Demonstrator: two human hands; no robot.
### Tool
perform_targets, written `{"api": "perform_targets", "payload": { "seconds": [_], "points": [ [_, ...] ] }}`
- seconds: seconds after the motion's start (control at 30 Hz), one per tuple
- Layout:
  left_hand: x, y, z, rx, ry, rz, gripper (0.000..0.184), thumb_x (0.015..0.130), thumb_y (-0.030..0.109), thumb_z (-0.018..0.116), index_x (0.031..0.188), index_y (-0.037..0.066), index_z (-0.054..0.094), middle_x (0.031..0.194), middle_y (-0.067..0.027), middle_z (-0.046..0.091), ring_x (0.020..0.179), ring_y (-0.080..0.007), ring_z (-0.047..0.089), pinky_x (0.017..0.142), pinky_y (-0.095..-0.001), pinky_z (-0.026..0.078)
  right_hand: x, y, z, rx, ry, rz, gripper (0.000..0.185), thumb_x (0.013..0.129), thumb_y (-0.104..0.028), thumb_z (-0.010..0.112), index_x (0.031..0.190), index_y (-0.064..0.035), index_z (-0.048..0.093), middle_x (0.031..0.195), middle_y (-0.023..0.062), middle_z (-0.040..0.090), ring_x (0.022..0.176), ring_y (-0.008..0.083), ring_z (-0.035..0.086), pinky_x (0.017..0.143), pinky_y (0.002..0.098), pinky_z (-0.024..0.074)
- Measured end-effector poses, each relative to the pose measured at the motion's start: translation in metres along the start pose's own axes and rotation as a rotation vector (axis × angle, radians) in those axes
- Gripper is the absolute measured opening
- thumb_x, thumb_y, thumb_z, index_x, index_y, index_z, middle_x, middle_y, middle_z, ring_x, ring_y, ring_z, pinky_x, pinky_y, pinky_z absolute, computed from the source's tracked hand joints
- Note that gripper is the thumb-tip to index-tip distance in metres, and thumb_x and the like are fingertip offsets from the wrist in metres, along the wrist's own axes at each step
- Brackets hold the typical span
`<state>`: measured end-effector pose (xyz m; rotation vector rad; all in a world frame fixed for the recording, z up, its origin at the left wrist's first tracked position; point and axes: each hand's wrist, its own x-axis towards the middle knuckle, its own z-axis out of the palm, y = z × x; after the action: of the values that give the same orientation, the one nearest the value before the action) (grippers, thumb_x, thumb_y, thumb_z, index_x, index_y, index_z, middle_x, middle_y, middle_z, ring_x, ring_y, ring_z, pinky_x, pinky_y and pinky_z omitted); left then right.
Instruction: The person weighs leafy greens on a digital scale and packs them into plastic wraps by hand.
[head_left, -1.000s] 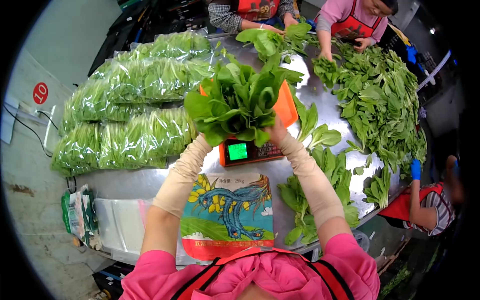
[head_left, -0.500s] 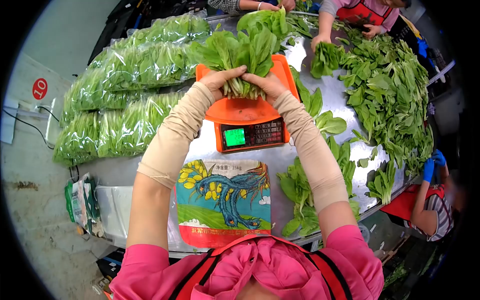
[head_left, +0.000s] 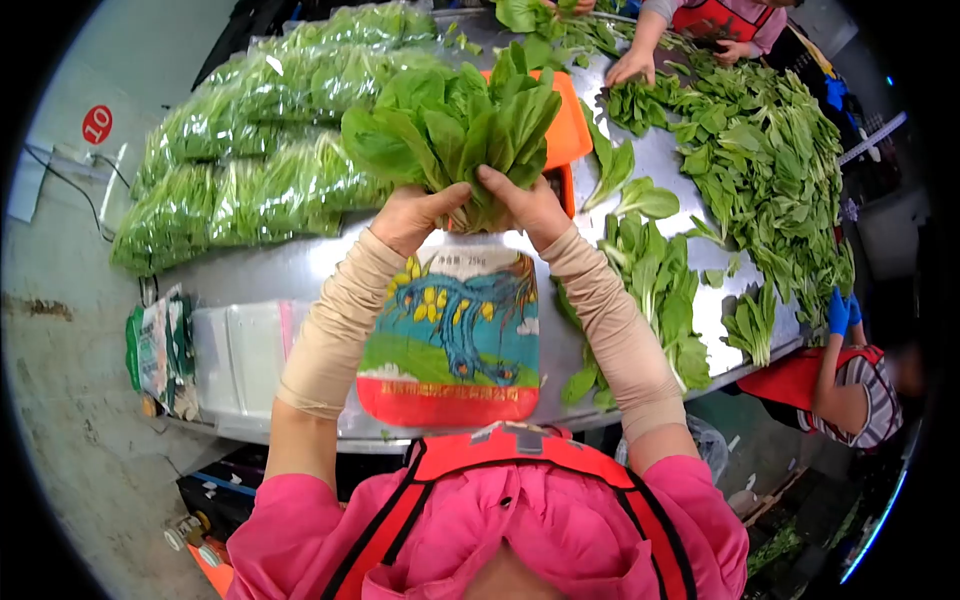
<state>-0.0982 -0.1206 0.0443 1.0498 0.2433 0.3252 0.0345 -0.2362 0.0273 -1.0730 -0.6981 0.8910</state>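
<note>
A bunch of leafy greens is gripped near its stem ends between both my hands, leaves pointing away from me. My left hand wraps the left side, thumb across the stems. On the right side, my right hand closes round the same bunch. Behind the bunch, the orange scale shows only in part; its display is hidden. A printed sack with a colourful bird design lies flat on the table, just below my hands.
Bagged greens are stacked at the left. Clear plastic bags lie at the front left. Loose greens lie right of the sack, and a large pile is further right. Co-workers' hands are at the far side and right edge.
My hands have lifted the bunch off the scale pan and drawn it towards me, above the sack's far edge. A co-worker's hand at the back has lowered its greens to the table.
</note>
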Motion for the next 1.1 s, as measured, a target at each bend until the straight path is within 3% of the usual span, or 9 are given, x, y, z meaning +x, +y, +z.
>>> {"api": "perform_targets", "payload": {
  "seconds": [0.27, 0.33, 0.47, 0.6, 0.63, 0.8, 0.93, 1.0, 1.1],
  "points": [
    [-0.097, -0.025, -0.005, 0.115, 0.134, -0.079, 0.043, 0.078, 0.001, 0.067, 0.118, 0.002, 0.051, 0.111, -0.0056, 0.058, 0.1, -0.0179, 0.056, 0.085, -0.0308, 0.046, -0.076, 0.03, 0.062, 0.047, 0.101, 0.133, 0.046, 0.085, -0.026, 0.065, 0.119, 0.0007, 0.051, 0.112, 0.0072, 0.058, 0.1, 0.0136, 0.055, 0.085, 0.0272, 0.045],
    [-0.117, -0.043, -0.016, 0.06, 0.238, -0.016, 0.033, 0.075, 0.005, 0.071, 0.106, 0.001, 0.058, 0.092, -0.0039, 0.063, 0.084, -0.0132, 0.059, 0.068, -0.0257, 0.048, -0.092, 0.033, 0.072, -0.068, 0.016, 0.28, 0.048, 0.084, -0.025, 0.066, 0.121, 0.0001, 0.049, 0.112, 0.007, 0.058, 0.1, 0.0142, 0.054, 0.085, 0.0276, 0.0449],
    [-0.164, -0.059, -0.022, -0.047, 0.271, -0.1, 0.036, 0.076, 0.005, 0.069, 0.109, 0.0, 0.057, 0.101, -0.0065, 0.062, 0.086, -0.0149, 0.06, 0.07, -0.0265, 0.049, -0.135, 0.059, 0.071, -0.015, -0.201, 0.31, 0.06, 0.082, -0.02, 0.068, 0.13, -0.0009, 0.038, 0.116, 0.0072, 0.054, 0.1, 0.014, 0.053, 0.082, 0.0271, 0.0454],
    [-0.196, -0.081, -0.029, -0.175, 0.258, -0.192, 0.036, 0.077, 0.002, 0.066, 0.112, 0.0, 0.055, 0.105, -0.0079, 0.062, 0.095, -0.0173, 0.059, 0.082, -0.0295, 0.048, -0.174, 0.075, 0.081, -0.053, -0.126, 0.394, 0.065, 0.082, -0.017, 0.068, 0.133, -0.0015, 0.031, 0.119, 0.009, 0.052, 0.106, 0.0161, 0.051, 0.088, 0.0287, 0.0436],
    [-0.202, -0.087, -0.03, -0.187, 0.24, -0.19, 0.035, 0.079, 0.002, 0.064, 0.113, 0.0, 0.055, 0.105, -0.0076, 0.062, 0.095, -0.0165, 0.059, 0.082, -0.0299, 0.048, -0.182, 0.088, 0.084, -0.14, -0.079, 0.247, 0.064, 0.082, -0.016, 0.067, 0.132, -0.0009, 0.031, 0.117, 0.01, 0.053, 0.102, 0.0176, 0.053, 0.086, 0.0296, 0.0449],
    [-0.221, -0.107, -0.027, -0.303, 0.224, -0.365, 0.032, 0.08, 0.003, 0.065, 0.11, 0.0, 0.056, 0.102, -0.0061, 0.062, 0.091, -0.0151, 0.06, 0.077, -0.0275, 0.048, -0.204, 0.097, 0.092, -0.266, 0.079, 0.334, 0.068, 0.078, -0.015, 0.072, 0.13, 0.0011, 0.032, 0.117, 0.0118, 0.054, 0.103, 0.0182, 0.054, 0.09, 0.0304, 0.0443],
    [-0.221, -0.111, -0.021, -0.189, 0.231, -0.428, 0.036, 0.082, 0.003, 0.062, 0.117, 0.001, 0.051, 0.108, -0.0065, 0.06, 0.096, -0.0167, 0.058, 0.082, -0.0295, 0.047, -0.209, 0.095, 0.091, -0.209, 0.156, 0.244, 0.07, 0.075, -0.013, 0.075, 0.128, 0.0033, 0.033, 0.117, 0.012, 0.055, 0.105, 0.0176, 0.054, 0.091, 0.0303, 0.0437],
    [-0.222, -0.102, -0.009, -0.145, 0.203, -0.257, 0.024, 0.077, 0.015, 0.072, 0.095, 0.005, 0.061, 0.08, -0.0006, 0.062, 0.068, -0.0082, 0.056, 0.053, -0.0205, 0.037, -0.208, 0.097, 0.085, -0.223, 0.11, 0.252, 0.069, 0.073, -0.014, 0.076, 0.127, 0.003, 0.036, 0.117, 0.0118, 0.055, 0.105, 0.0175, 0.053, 0.091, 0.0305, 0.0438],
    [-0.222, -0.102, -0.02, 0.062, 0.047, -0.319, 0.024, 0.076, 0.019, 0.073, 0.092, 0.005, 0.062, 0.077, -0.0004, 0.063, 0.064, -0.0087, 0.057, 0.051, -0.0199, 0.036, -0.21, 0.107, 0.077, -0.226, 0.12, 0.28, 0.07, 0.071, -0.015, 0.077, 0.126, 0.0029, 0.037, 0.116, 0.0122, 0.055, 0.106, 0.0183, 0.054, 0.091, 0.0314, 0.044]
  ]
}}
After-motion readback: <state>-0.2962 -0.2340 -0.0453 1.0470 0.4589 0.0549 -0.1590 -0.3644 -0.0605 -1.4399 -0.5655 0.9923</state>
